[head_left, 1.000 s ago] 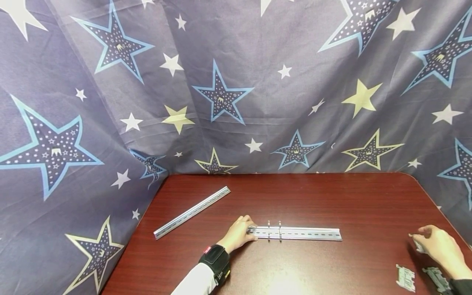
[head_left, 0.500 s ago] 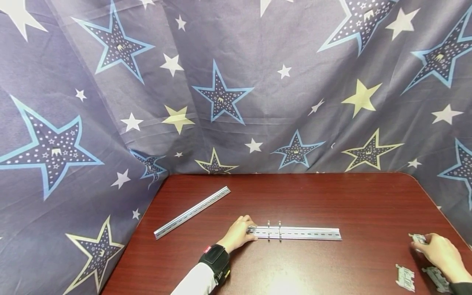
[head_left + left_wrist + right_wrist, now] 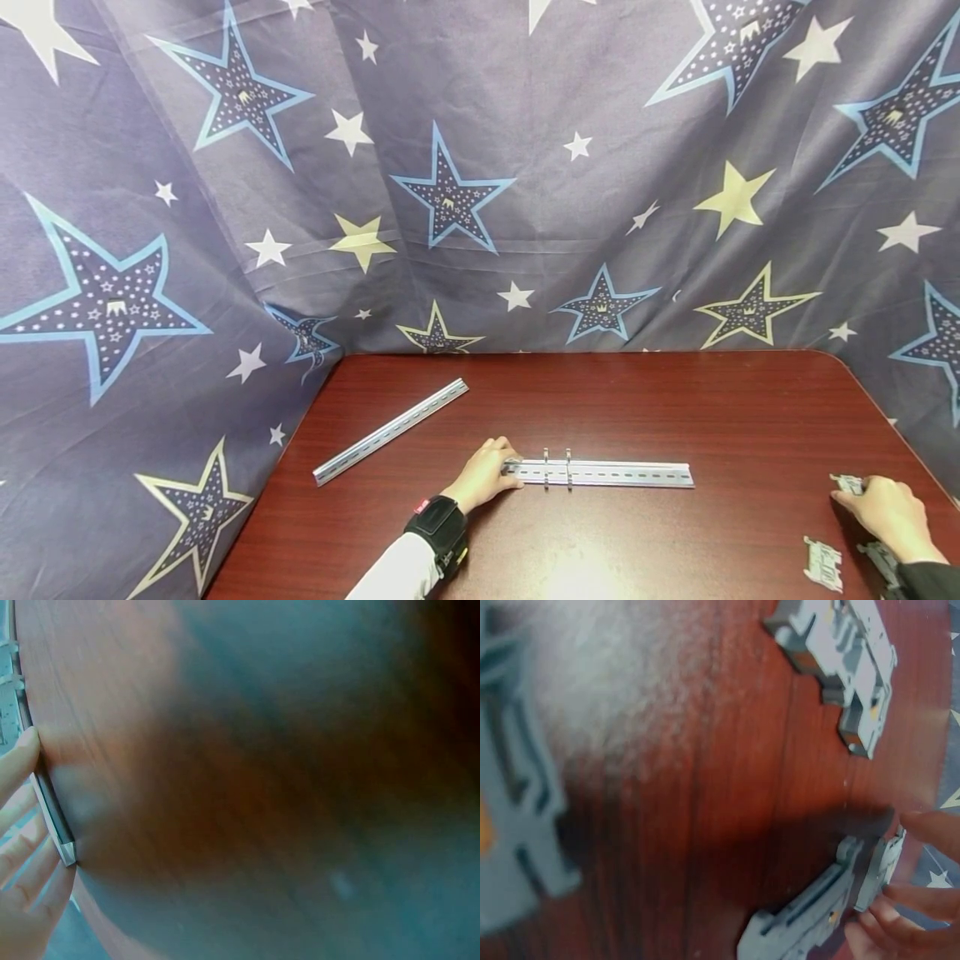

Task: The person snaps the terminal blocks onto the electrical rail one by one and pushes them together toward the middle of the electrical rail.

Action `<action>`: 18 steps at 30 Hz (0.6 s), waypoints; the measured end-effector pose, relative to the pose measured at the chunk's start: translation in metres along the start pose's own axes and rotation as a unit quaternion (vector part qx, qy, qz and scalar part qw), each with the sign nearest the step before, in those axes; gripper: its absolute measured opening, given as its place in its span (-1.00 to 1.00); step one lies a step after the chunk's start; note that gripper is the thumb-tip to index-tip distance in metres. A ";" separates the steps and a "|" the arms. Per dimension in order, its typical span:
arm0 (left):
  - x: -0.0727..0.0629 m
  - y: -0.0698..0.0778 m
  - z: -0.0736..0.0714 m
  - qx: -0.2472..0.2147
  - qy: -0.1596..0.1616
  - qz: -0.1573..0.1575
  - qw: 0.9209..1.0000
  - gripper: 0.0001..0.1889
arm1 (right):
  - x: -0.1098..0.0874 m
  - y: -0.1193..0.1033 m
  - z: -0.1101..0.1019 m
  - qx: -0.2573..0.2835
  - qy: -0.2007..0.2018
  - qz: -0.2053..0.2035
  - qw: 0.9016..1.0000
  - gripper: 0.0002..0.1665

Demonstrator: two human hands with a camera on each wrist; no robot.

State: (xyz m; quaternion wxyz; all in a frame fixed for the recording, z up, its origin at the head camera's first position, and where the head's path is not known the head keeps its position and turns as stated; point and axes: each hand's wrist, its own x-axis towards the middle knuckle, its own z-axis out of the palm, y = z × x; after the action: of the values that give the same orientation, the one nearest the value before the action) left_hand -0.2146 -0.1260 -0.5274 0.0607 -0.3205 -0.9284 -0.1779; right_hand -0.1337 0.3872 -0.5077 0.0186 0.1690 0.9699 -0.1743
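Right hand [image 3: 891, 513] pinches a grey block [image 3: 849, 484] — well right of the crosswise slotted rail [image 3: 628, 474], whose left end the left hand [image 3: 483, 477] grips.

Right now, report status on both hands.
Left hand holds slotted silver metal rail. Right hand pinches small grey plastic block. Two slim clips cross rail. No obstruction visible.

white left sleeve [image 3: 399, 570]; black wristband [image 3: 438, 532]; dark right cuff [image 3: 932, 581]

Left hand [image 3: 28, 889] at left edge of view, gripping metal rail [image 3: 49, 801] close to its end. Two narrow clips [image 3: 10, 680] across rail, side by side, beyond thumb [image 3: 22, 759]. Wood-grain tabletop [image 3: 217, 787] filling most of view, blurred, patchily shaded.
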 end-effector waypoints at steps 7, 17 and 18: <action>0.000 -0.001 0.000 0.000 -0.004 0.000 1.000 -0.68 | 0.000 -0.006 0.000 0.018 0.011 0.034 0.999 -0.54; -0.001 -0.001 0.000 -0.004 0.000 0.004 1.000 -0.68 | 0.001 -0.004 -0.002 0.047 0.020 0.038 0.998 -0.69; -0.001 -0.001 0.000 -0.005 -0.002 0.002 1.000 -0.68 | 0.001 -0.005 -0.003 0.050 0.019 0.041 0.998 -0.69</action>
State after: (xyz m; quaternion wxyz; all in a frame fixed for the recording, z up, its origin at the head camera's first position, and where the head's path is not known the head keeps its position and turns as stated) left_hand -0.2141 -0.1273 -0.5280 0.0580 -0.3226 -0.9271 -0.1816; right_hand -0.1366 0.3846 -0.5036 -0.0013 0.2123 0.9526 -0.2181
